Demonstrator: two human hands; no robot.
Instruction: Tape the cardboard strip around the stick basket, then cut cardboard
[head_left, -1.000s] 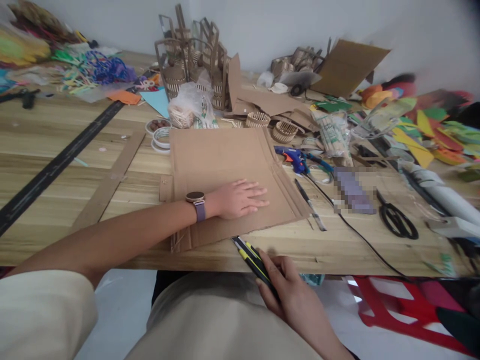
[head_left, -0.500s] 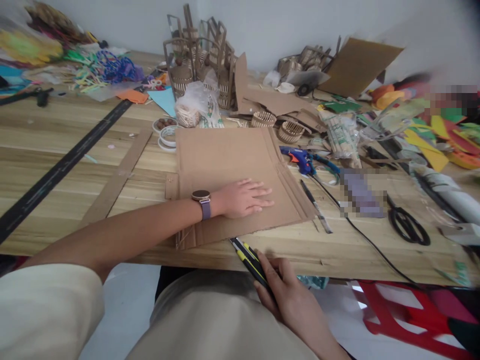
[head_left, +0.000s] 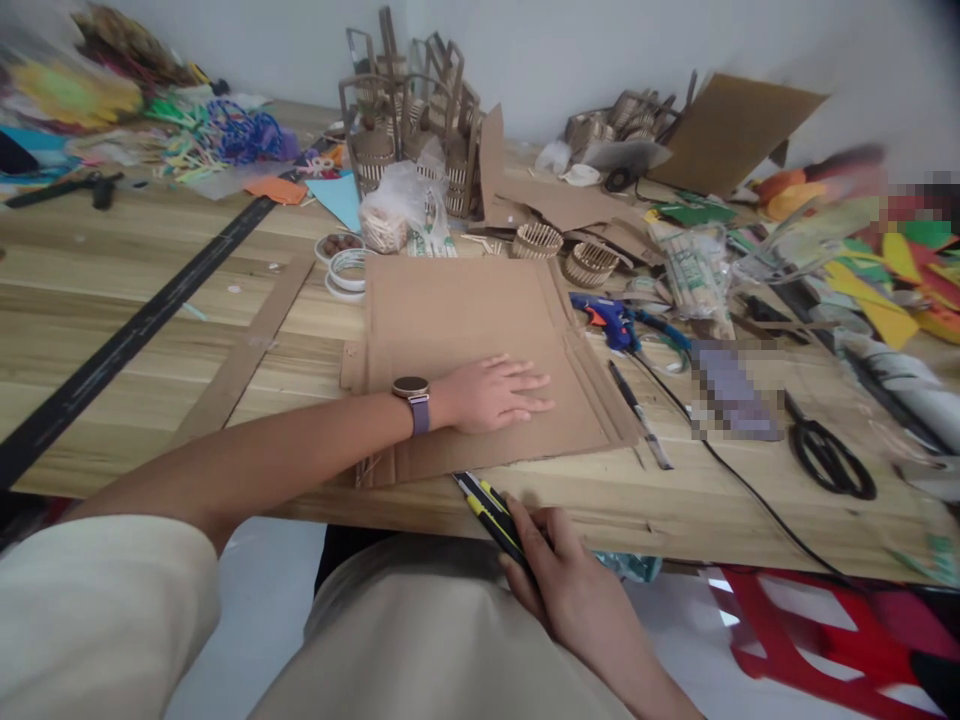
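A folded sheet of brown cardboard lies flat near the table's front edge. My left hand rests on it palm down, fingers stretched out. In my right hand is a black and yellow utility knife, its tip pointing up and left toward the cardboard's near edge. Whether the tip touches the cardboard I cannot tell. To the cardboard's right lie a thin black pen-like tool and a blue glue gun.
Black scissors and the glue gun's cable lie on the right. A long black ruler and a cardboard strip cross the left side. Tape rolls, small stick baskets and stick lanterns stand behind. A red stool is below.
The whole view has shifted slightly, so the table things sit a little further right. The knife tip has moved slightly left along the cardboard's near edge. My left hand stays flat on the cardboard.
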